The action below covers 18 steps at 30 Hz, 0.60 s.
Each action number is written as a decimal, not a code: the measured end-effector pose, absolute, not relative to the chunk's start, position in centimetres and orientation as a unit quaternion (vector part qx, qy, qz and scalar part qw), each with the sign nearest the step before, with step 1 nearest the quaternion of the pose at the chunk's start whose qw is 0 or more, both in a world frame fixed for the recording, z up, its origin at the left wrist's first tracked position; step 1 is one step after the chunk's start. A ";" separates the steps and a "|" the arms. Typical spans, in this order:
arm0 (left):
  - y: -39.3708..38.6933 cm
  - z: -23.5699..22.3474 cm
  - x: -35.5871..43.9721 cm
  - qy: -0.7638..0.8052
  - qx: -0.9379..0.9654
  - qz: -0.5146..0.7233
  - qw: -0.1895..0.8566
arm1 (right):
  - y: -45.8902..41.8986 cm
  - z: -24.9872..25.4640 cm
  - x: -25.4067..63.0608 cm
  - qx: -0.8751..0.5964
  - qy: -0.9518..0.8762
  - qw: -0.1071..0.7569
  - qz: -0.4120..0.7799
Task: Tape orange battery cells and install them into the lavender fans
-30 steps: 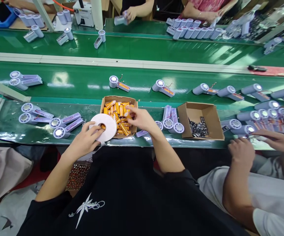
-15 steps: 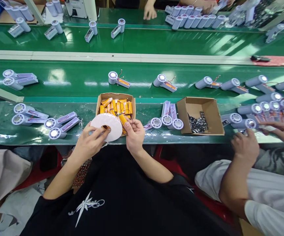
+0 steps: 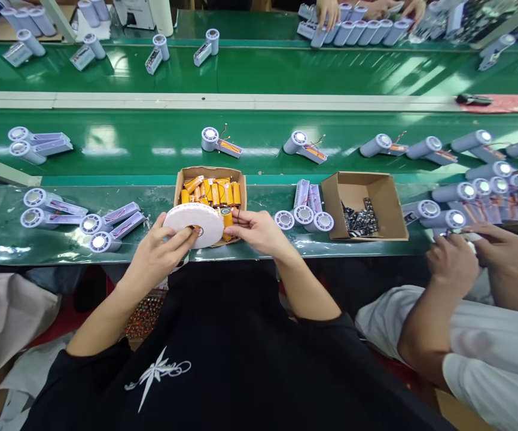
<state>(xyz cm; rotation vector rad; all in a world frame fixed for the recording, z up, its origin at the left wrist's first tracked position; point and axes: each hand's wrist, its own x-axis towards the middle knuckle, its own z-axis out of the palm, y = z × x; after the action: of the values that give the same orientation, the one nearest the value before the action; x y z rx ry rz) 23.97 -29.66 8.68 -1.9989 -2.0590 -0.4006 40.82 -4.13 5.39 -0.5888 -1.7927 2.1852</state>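
Observation:
My left hand (image 3: 162, 244) is closed on a roll of white tape (image 3: 191, 222), its fingers through the core hole. The roll is tilted over the front of a small cardboard box (image 3: 180, 179) of orange batteries (image 3: 215, 193). Beside the roll's right edge, my right hand (image 3: 259, 232) pinches one orange battery (image 3: 227, 226) between thumb and fingers. This battery stands roughly upright, partly hidden by the fingers and the roll. Right of that hand, several lilac fan housings (image 3: 302, 214) lie on the bench.
An open cardboard box (image 3: 389, 206) holds small dark parts (image 3: 361, 220). More fan housings (image 3: 101, 224) lie on the bench at left. The green belt (image 3: 151, 143) carries housings with batteries in their handles. A co-worker's hands (image 3: 454, 257) are busy at right; another person's hand (image 3: 328, 13) is across the belts.
My right hand has turned and shifted right, and the battery stands more upright beside the roll. Near-belt housings moved slightly right, far-belt ones left. The hand across the belts moved right to the housings.

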 end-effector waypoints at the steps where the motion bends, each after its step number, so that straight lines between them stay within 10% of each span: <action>1: -29.5 8.6 24.0 -0.711 -0.680 -0.137 0.116 | -4.2 5.4 40.5 -0.202 -0.610 0.134 0.755; 13: -26.4 4.5 27.5 -0.778 -0.604 -0.172 -0.002 | 1.5 4.4 39.8 -0.275 -0.413 0.497 0.712; 18: -26.6 6.7 20.0 -0.766 -0.597 -0.225 -0.082 | 3.8 5.6 41.5 -0.260 -0.427 0.492 0.713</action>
<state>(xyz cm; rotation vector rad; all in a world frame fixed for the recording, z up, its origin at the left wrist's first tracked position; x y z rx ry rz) 19.95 -26.62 6.70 -1.9805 -2.5395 -0.7479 41.47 3.80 5.64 -0.6301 -1.0353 1.7308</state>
